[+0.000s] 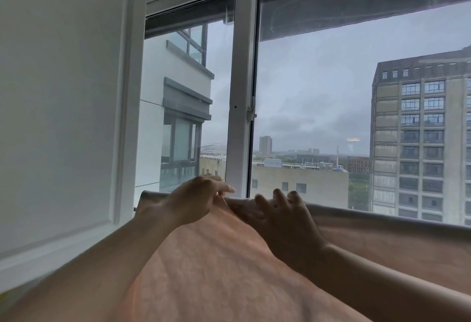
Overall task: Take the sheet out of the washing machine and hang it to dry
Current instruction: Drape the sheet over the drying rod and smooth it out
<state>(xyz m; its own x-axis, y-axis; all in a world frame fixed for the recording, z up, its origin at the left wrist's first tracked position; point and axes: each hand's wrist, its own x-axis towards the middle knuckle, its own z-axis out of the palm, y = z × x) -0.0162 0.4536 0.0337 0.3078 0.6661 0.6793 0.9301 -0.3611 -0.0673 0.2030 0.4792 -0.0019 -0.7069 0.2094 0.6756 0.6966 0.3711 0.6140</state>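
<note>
The peach sheet (216,258) is pinched at its top edge by the left hand (193,202), the right hand (283,220) at three o'clock is blurred, fingers spread, its grip unclear, the rail is hidden beneath.

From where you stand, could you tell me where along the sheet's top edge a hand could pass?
The sheet edge right of the right hand is bare; a short stretch lies between the wall and the left hand. The middle is crowded.
</note>
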